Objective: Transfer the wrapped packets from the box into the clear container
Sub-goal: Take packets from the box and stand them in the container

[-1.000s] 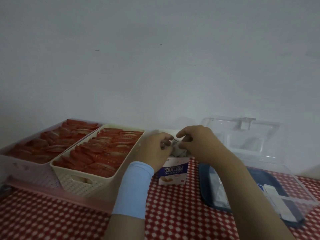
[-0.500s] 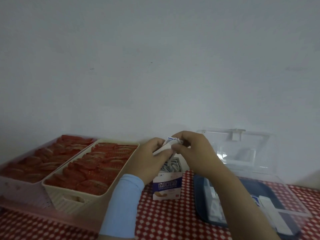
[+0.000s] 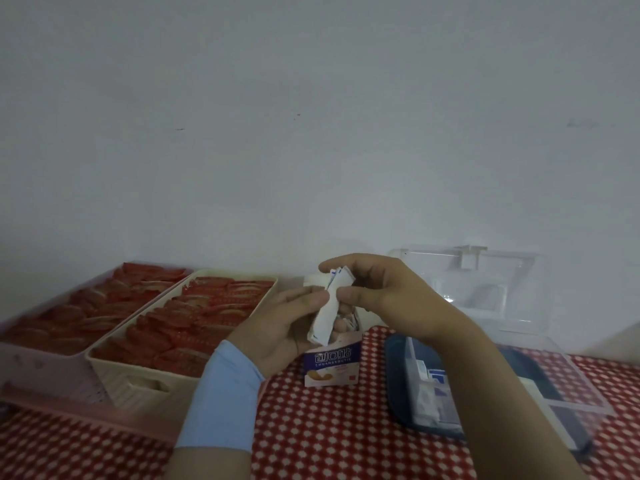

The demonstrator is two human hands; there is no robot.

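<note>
Pinching flat, creased white packets (image 3: 329, 308)

Both hands are held close together, raised off the surface. The left hand (image 3: 284, 327) is turned palm-up, and its thumb is pressed against a stack of white packets (image 3: 327, 313). The right hand (image 3: 384, 296) is curled over the same stack, which is pinched between its thumb and bent index finger. The left wrist is covered by a light blue sleeve (image 3: 221, 393). The right forearm (image 3: 485, 393) is bare and is extended from the lower right.
</note>
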